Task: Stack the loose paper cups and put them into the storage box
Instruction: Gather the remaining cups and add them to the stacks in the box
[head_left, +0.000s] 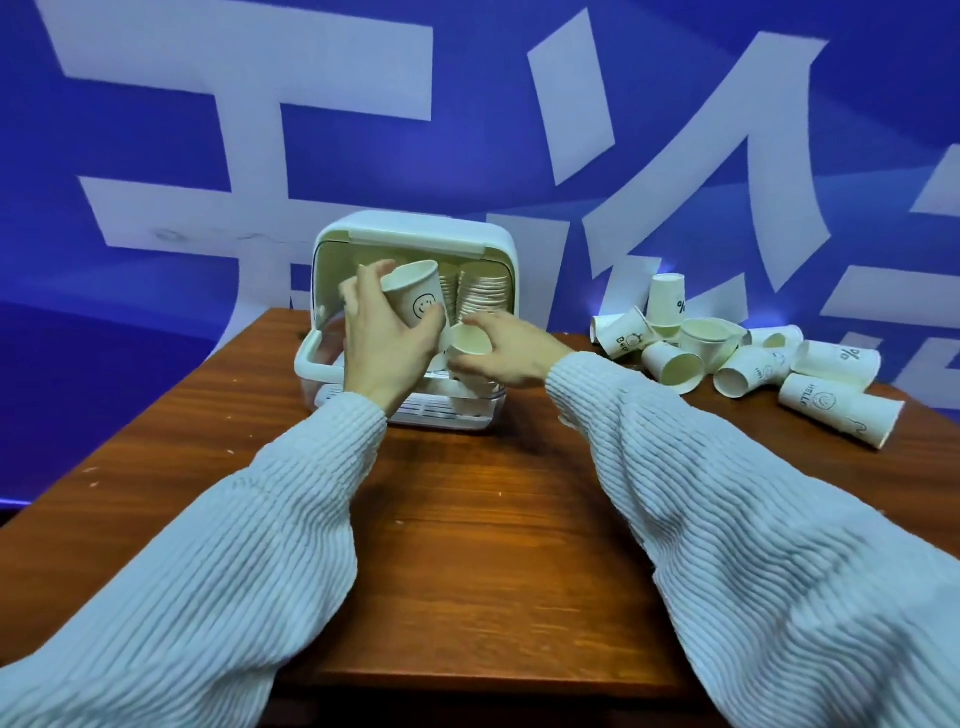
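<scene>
Gripped: one smiley-printed cup, tilted, rim up-left, fingers of the left hand curled round its wall; a second cup, mouth toward the camera, pinched at the rim by the right hand, just below and right of the first. Both held directly in front of the storage box's opening.

Table: brown wood-grain top, flat, scuffed at the left edge; lies under and nearer than the grip.

Storage box: white plastic, rounded corners, door swung down; sits immediately behind the hands. Ribbed clear tray at its base.

Stacked cups: nested columns inside the box, behind and right of the held cups; ringed rims show.

Loose cups: roughly a dozen, well to the right of the grip, mostly lying on their sides; thin white paper, tapered, cream inside, printed marks.

Progress, judged: partly done; the right-hand pile remains to stack and store.
</scene>
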